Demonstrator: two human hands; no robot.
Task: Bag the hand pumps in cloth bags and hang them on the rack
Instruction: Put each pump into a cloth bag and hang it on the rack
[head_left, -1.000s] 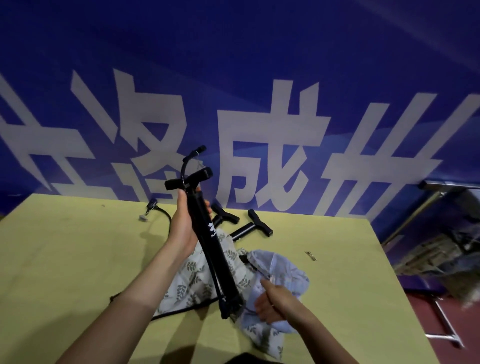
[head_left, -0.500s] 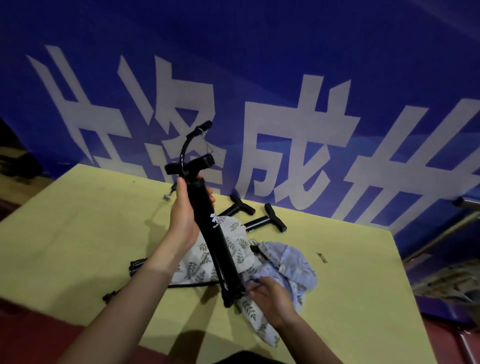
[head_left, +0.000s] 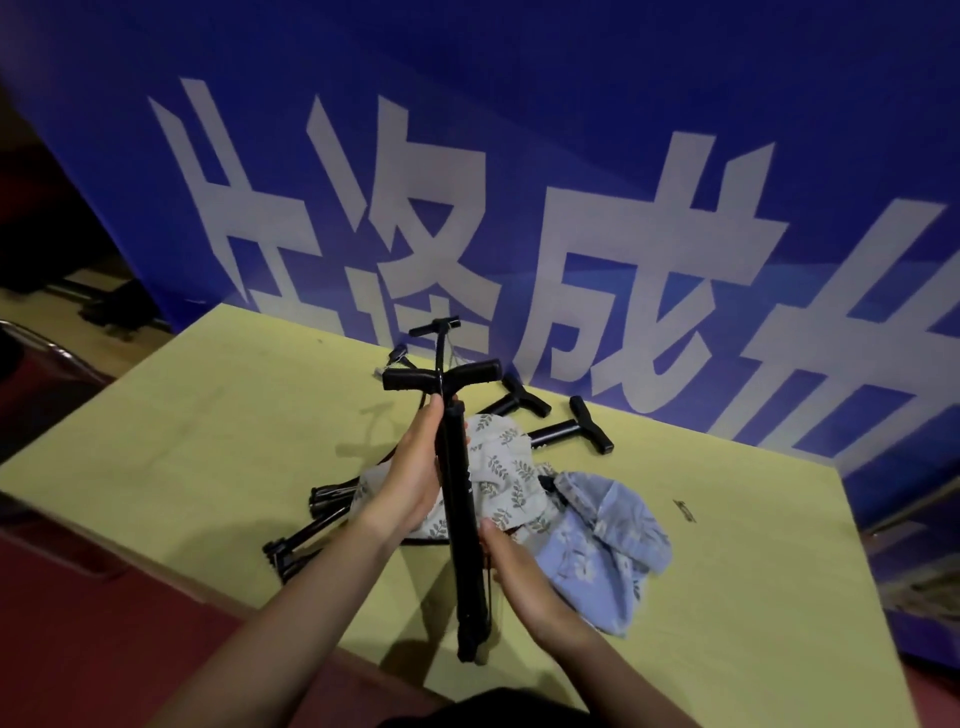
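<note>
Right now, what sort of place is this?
Probably a makeshift packing station, not a home: a bare yellow table against a big blue banner, with pumps and cloth bags piled on it.

We record one black hand pump (head_left: 460, 499) held near upright above the bench, T-handle uppermost, its thin hose arching above the handle. Two further black pumps (head_left: 569, 431) lie flat behind, T-handles toward the wall. A cream leaf-print cloth bag (head_left: 506, 480) lies crumpled over them; a light-blue printed cloth bag (head_left: 608, 540) lies rumpled, touching its right side.
</note>
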